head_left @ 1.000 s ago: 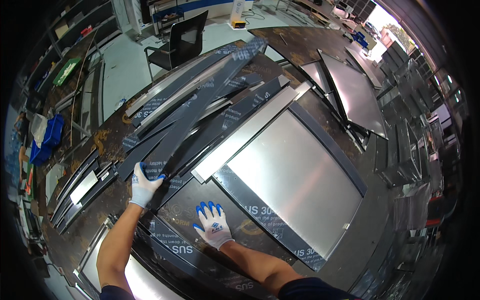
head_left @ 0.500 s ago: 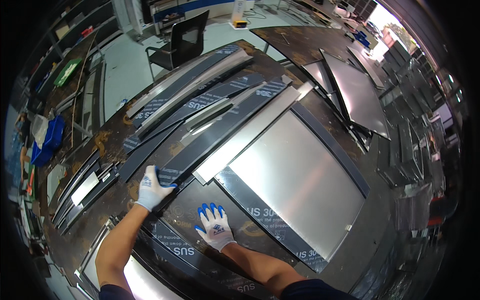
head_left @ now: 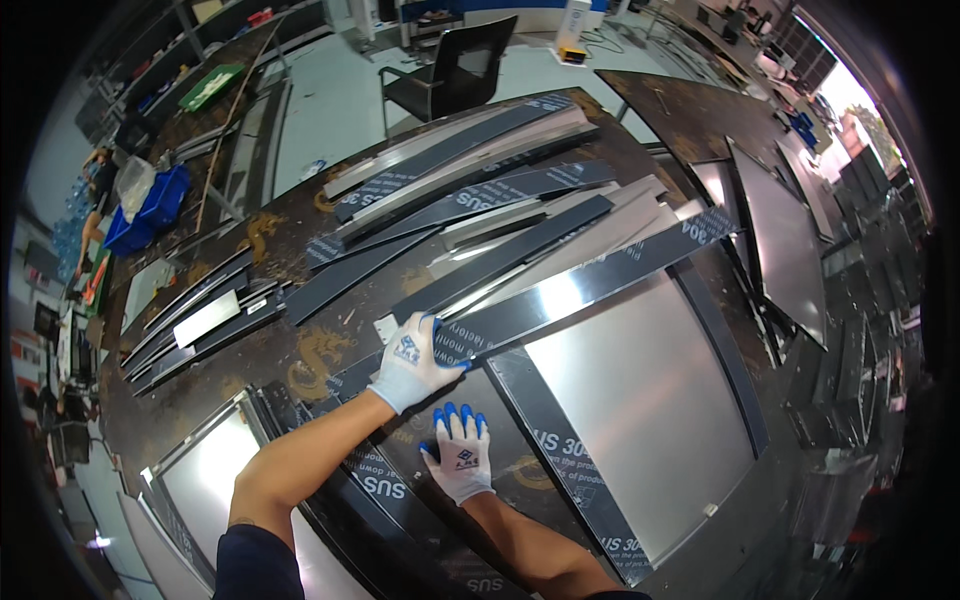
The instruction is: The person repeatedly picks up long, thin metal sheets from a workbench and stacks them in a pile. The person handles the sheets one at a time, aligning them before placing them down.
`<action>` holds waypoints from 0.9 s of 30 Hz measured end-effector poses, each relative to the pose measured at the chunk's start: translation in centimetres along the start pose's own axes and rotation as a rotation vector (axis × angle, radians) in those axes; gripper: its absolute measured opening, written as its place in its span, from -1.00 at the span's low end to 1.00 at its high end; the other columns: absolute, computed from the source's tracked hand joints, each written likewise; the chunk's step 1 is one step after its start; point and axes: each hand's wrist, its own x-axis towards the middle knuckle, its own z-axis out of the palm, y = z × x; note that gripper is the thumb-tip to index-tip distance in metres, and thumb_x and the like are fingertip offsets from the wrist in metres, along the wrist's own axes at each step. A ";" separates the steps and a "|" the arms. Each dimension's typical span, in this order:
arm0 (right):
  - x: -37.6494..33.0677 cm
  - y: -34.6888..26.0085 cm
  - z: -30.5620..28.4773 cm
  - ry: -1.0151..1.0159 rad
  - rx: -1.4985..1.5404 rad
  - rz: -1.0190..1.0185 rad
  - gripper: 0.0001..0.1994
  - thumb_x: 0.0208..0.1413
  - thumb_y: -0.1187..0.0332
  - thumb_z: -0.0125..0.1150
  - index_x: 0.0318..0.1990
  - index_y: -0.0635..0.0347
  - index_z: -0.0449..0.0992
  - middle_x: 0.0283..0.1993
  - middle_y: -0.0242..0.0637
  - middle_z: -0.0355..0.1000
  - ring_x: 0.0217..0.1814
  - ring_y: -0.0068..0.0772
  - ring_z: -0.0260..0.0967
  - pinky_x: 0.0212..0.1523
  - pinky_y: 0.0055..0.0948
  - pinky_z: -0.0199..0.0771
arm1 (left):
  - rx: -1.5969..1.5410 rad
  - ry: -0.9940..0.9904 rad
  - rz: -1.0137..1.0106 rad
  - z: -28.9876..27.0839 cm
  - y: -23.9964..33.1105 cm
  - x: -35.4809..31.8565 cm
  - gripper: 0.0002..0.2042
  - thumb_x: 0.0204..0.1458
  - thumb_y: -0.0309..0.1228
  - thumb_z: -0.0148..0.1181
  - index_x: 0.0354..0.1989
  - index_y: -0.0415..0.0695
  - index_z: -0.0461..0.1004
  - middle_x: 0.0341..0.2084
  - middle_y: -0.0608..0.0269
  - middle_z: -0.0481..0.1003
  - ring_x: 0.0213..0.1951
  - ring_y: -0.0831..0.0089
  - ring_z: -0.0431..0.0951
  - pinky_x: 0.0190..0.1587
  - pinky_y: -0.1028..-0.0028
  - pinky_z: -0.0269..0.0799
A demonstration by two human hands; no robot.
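Observation:
My left hand [head_left: 413, 362], in a white work glove with blue fingertips, is closed on the near end of a long metal strip [head_left: 600, 284] partly covered in dark printed film. The strip slants away to the right, across the top of a large shiny sheet-metal panel [head_left: 640, 390] with dark film along its edges. My right hand [head_left: 460, 455], gloved alike, lies on the dark table [head_left: 345, 335] just left of the panel, fingers spread and holding nothing. Beyond the held strip lies another dark strip [head_left: 510, 250].
Several long metal strips [head_left: 470, 180] lie across the table's far part. Shorter pieces [head_left: 205, 320] sit at its left. Framed metal panels [head_left: 215, 460] are at the near left. A second table [head_left: 680, 115], a black chair [head_left: 450, 80] and a blue bin [head_left: 150, 212] stand around.
My left hand has moved the film-covered strip rightward, and it now lies over the panel's top edge. My right hand stays spread on the table. The whole view has shifted.

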 end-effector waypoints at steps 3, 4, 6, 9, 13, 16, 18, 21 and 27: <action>0.0 0.1 0.4 -0.004 -0.004 0.002 -0.24 0.37 -0.13 0.26 0.58 0.12 0.36 0.67 -0.07 0.27 0.77 0.14 0.07 0.73 0.26 -0.09 | 0.098 0.100 -0.007 -1.3 -1.8 2.8 -0.17 -0.13 -0.04 0.69 0.20 -0.35 0.42 0.11 -0.19 0.47 0.19 -0.17 0.51 0.30 0.03 0.47; 0.0 0.1 0.6 0.007 -0.004 -0.003 -0.23 0.36 -0.12 0.28 0.58 0.11 0.36 0.66 -0.07 0.27 0.77 0.15 0.06 0.73 0.26 -0.11 | 0.106 0.071 -0.023 -1.8 -2.9 3.8 -0.18 -0.12 -0.02 0.68 0.18 -0.35 0.43 0.12 -0.19 0.47 0.22 -0.17 0.47 0.36 0.01 0.40; 0.0 0.2 0.9 0.030 -0.014 -0.013 -0.25 0.37 -0.12 0.28 0.57 0.12 0.38 0.67 -0.06 0.25 0.77 0.18 0.04 0.75 0.28 -0.16 | 0.182 0.068 -0.059 -2.1 -4.6 4.8 -0.21 -0.09 -0.01 0.65 0.17 -0.32 0.45 0.14 -0.19 0.47 0.25 -0.15 0.45 0.37 0.01 0.37; -0.2 0.3 1.3 0.055 -0.004 -0.028 -0.26 0.39 -0.12 0.25 0.56 0.13 0.40 0.67 -0.05 0.24 0.76 0.19 0.05 0.73 0.32 -0.14 | 0.180 -0.034 0.023 -2.4 -8.5 6.2 -0.25 -0.03 -0.02 0.62 0.21 -0.27 0.48 0.20 -0.18 0.47 0.30 -0.16 0.42 0.41 0.01 0.35; -0.5 0.4 1.8 0.056 -0.002 -0.025 -0.27 0.39 -0.13 0.24 0.54 0.15 0.41 0.65 -0.03 0.24 0.74 0.22 0.05 0.70 0.38 -0.09 | 0.219 0.130 -0.073 -3.3 -14.6 11.5 -0.20 0.06 0.16 0.51 0.31 -0.21 0.49 0.34 -0.15 0.47 0.40 -0.17 0.38 0.49 0.01 0.28; -0.6 0.4 2.0 0.023 -0.024 -0.011 -0.26 0.40 -0.14 0.23 0.56 0.14 0.39 0.65 -0.02 0.24 0.74 0.23 0.04 0.68 0.43 -0.07 | 0.449 0.115 -0.363 -5.5 -18.0 15.3 0.06 0.00 0.28 0.53 0.56 -0.19 0.31 0.54 -0.18 0.32 0.56 -0.19 0.25 0.62 -0.09 0.08; -0.6 0.4 2.0 0.036 -0.010 -0.013 -0.25 0.41 -0.15 0.22 0.57 0.12 0.38 0.65 -0.02 0.23 0.74 0.23 0.03 0.68 0.43 -0.08 | 0.458 -0.151 -0.619 -6.7 -18.9 16.4 0.22 -0.11 0.38 0.57 0.64 -0.15 0.22 0.57 -0.14 0.31 0.59 -0.14 0.25 0.64 -0.18 -0.01; -0.6 0.5 1.9 0.036 -0.006 -0.016 -0.24 0.41 -0.16 0.21 0.60 0.10 0.35 0.66 -0.02 0.23 0.76 0.21 0.01 0.69 0.42 -0.09 | 0.604 -0.307 -0.515 -7.6 -18.6 16.2 0.09 -0.12 0.39 0.56 0.51 -0.06 0.41 0.39 -0.07 0.48 0.50 -0.09 0.39 0.52 -0.09 0.23; -0.5 0.5 1.7 0.068 0.055 -0.021 -0.24 0.39 -0.15 0.23 0.59 0.10 0.34 0.67 -0.03 0.21 0.76 0.20 0.02 0.71 0.38 -0.10 | 0.399 -0.061 -0.225 -5.7 -14.8 10.3 -0.14 -0.07 0.24 0.58 0.20 -0.24 0.54 0.09 -0.17 0.52 0.25 -0.14 0.47 0.34 0.03 0.40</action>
